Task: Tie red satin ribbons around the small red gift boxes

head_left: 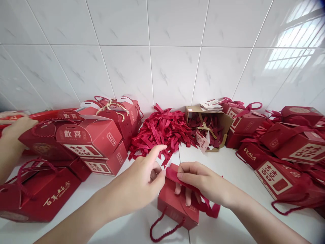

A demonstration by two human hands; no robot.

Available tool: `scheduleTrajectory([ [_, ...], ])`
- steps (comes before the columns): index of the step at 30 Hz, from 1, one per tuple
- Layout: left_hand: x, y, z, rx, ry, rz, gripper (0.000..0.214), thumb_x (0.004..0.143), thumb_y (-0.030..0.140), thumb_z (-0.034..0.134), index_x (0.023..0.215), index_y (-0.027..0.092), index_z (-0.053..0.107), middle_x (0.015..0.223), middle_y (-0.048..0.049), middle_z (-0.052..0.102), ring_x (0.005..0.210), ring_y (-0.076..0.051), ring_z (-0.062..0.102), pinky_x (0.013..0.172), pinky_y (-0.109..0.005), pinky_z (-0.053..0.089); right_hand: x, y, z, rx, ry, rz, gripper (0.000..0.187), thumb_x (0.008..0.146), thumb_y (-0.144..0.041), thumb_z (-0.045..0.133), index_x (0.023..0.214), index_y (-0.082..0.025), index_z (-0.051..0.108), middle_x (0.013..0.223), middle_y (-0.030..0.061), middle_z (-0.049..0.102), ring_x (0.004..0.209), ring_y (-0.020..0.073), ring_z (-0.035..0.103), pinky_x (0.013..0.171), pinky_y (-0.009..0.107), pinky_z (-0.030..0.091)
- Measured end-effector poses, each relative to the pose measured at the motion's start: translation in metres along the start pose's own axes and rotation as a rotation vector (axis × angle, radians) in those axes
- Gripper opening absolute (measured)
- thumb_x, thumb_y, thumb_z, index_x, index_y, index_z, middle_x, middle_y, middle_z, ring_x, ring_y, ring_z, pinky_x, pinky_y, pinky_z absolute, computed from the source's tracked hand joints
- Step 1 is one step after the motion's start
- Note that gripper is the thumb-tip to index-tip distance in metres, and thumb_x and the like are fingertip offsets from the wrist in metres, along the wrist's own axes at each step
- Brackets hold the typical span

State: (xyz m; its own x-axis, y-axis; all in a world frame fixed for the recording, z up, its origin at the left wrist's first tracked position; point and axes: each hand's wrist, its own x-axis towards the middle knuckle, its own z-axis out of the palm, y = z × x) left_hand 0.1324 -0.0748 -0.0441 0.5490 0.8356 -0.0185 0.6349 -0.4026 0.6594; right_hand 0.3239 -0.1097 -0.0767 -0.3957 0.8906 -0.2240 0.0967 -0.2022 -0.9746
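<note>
A small red gift box [177, 206] stands on the white surface in front of me, its dark red rope handle [166, 234] hanging toward me. Over its top runs a red ribbon [175, 178]. My right hand [198, 179] pinches the ribbon between thumb and index finger, with its other fingers against the box. A loose ribbon end trails at the box's right. My left hand [149, 179] has its index finger stretched out; its thumb and curled fingers meet the ribbon's left end, partly hidden.
A heap of red ribbons [162, 130] lies by the tiled wall. Beside it, an open cardboard box [223, 127] holds dark red pieces and tags, with cards [210, 105] on top. Red gift boxes stand left [88, 135] and right [276, 176]. Another person's hand [17, 130] is at far left.
</note>
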Motion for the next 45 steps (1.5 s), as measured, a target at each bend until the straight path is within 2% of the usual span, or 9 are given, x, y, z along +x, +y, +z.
scheduleTrajectory([
  [6, 0.005, -0.005, 0.002, 0.027, -0.006, -0.003, 0.033, 0.087, 0.046, 0.036, 0.097, 0.023, 0.059, 0.071, 0.0003, 0.062, 0.062, -0.016, 0.056, 0.058, -0.025, 0.042, 0.001, 0.002, 0.0, -0.042, -0.007, 0.013, 0.022, 0.087, -0.033, 0.044, 0.072, -0.017, 0.046, 0.074, 0.0012, 0.063, 0.044, 0.0045, 0.053, 0.038, 0.015, 0.03],
  [11, 0.017, -0.016, 0.0, 0.173, -0.038, 0.012, 0.031, 0.085, 0.043, 0.039, 0.066, 0.021, 0.049, 0.059, 0.0022, 0.05, 0.051, -0.012, 0.046, 0.048, -0.024, 0.033, -0.001, -0.001, -0.001, -0.105, 0.048, -0.01, 0.025, 0.088, -0.039, 0.045, 0.078, -0.017, 0.049, 0.068, -0.001, 0.059, 0.046, 0.007, 0.052, 0.042, 0.018, 0.033],
  [16, 0.026, -0.03, -0.015, 0.643, 0.015, -0.208, 0.018, 0.069, 0.02, 0.05, 0.053, 0.019, 0.043, 0.055, -0.0035, 0.052, 0.05, -0.017, 0.049, 0.05, -0.028, 0.028, -0.024, -0.021, -0.021, -0.288, 0.41, -0.281, 0.025, 0.085, -0.043, 0.054, 0.089, -0.018, 0.056, 0.076, 0.0005, 0.056, 0.059, 0.0093, 0.048, 0.051, 0.022, 0.038],
  [19, 0.03, -0.035, -0.018, 0.673, -0.01, -0.228, 0.017, 0.069, 0.018, 0.05, 0.053, 0.019, 0.044, 0.057, -0.0052, 0.054, 0.052, -0.019, 0.051, 0.052, -0.028, 0.028, -0.039, -0.026, -0.032, -0.394, 0.549, -0.342, 0.027, 0.085, -0.045, 0.055, 0.093, -0.019, 0.057, 0.085, 0.0039, 0.059, 0.073, 0.0144, 0.053, 0.06, 0.025, 0.042],
  [24, 0.036, -0.035, -0.017, 0.188, -0.054, -0.016, 0.034, 0.086, 0.047, 0.036, 0.074, 0.021, 0.054, 0.069, -0.0007, 0.056, 0.061, -0.015, 0.05, 0.054, -0.025, 0.034, -0.053, -0.014, -0.034, -0.552, 0.488, -0.21, 0.029, 0.088, -0.047, 0.048, 0.099, -0.023, 0.058, 0.093, 0.004, 0.061, 0.083, 0.0174, 0.055, 0.068, 0.029, 0.044],
  [29, 0.044, -0.041, -0.023, -0.225, -0.61, 0.081, 0.039, 0.08, 0.053, 0.053, 0.101, 0.02, 0.056, 0.102, -0.0033, 0.057, 0.087, -0.015, 0.052, 0.075, -0.025, 0.044, -0.057, 0.007, -0.033, -0.701, 0.383, 0.005, 0.038, 0.086, -0.055, 0.044, 0.093, -0.023, 0.062, 0.095, 0.0054, 0.063, 0.085, 0.0204, 0.057, 0.072, 0.033, 0.045],
  [31, 0.048, -0.046, -0.021, -0.279, -0.673, 0.107, 0.039, 0.076, 0.053, 0.058, 0.094, 0.019, 0.057, 0.094, -0.0023, 0.056, 0.082, -0.014, 0.052, 0.076, -0.024, 0.044, -0.055, 0.017, -0.032, -0.661, 0.307, 0.049, 0.041, 0.084, -0.058, 0.046, 0.092, -0.021, 0.064, 0.094, 0.006, 0.063, 0.084, 0.0207, 0.058, 0.073, 0.033, 0.045],
  [37, 0.058, -0.062, -0.009, -0.292, -0.701, 0.131, 0.041, 0.064, 0.053, 0.069, 0.063, 0.018, 0.048, 0.063, 0.0021, 0.05, 0.058, -0.011, 0.045, 0.057, -0.024, 0.04, -0.037, 0.047, -0.029, -0.302, 0.241, -0.054, 0.042, 0.078, -0.056, 0.058, 0.075, -0.014, 0.06, 0.085, 0.0032, 0.056, 0.073, 0.0138, 0.051, 0.066, 0.026, 0.04],
  [45, 0.063, -0.083, -0.001, 0.321, -0.667, -0.047, 0.042, 0.037, 0.045, 0.082, 0.054, 0.018, 0.055, 0.054, 0.0019, 0.053, 0.049, -0.013, 0.042, 0.047, -0.026, 0.031, -0.038, 0.056, -0.024, -0.008, 0.136, -0.104, 0.037, 0.084, -0.052, 0.053, 0.082, -0.015, 0.053, 0.075, 0.0012, 0.056, 0.064, 0.0104, 0.051, 0.06, 0.023, 0.036],
])
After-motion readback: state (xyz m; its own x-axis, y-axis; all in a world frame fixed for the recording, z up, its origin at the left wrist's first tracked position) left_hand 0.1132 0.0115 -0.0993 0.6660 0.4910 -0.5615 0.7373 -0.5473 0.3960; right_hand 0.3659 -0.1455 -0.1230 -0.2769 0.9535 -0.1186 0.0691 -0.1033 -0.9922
